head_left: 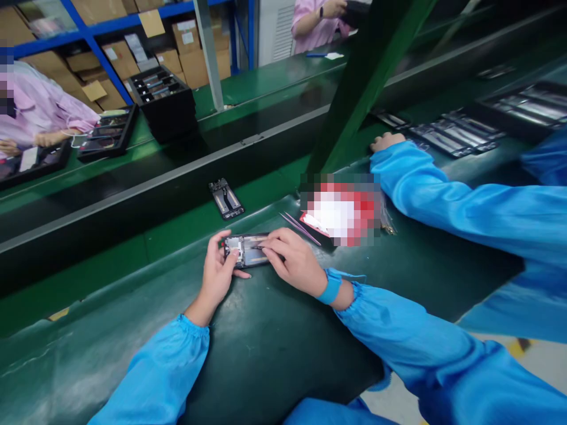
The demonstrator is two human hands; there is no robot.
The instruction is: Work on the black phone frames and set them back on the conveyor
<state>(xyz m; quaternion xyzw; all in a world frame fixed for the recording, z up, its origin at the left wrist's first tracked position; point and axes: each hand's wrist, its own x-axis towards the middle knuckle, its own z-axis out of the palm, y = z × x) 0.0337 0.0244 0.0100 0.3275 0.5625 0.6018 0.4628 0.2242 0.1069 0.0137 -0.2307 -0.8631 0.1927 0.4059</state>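
My left hand [218,265] grips the left end of an opened phone [252,252], thumb on top and fingers around its edge. The phone's inside faces up, with circuit parts at the left and a pale, flat bay beside them. Over the right part of the phone, my right hand [290,257] is closed in a pinch. Something small and dark shows at its fingertips, too small to name. Beyond the hands lies another opened phone [225,199] with a black ribbon cable across it. Pink tweezers [301,229] rest to the right of my hands.
A red box with white paper [332,212], partly blurred, stands behind the tweezers. At right, a co-worker's hand [387,141] and blue sleeve reach near several phone frames [452,136]. A green post [367,82] rises ahead. Stacked black trays [166,112] stand across the line.
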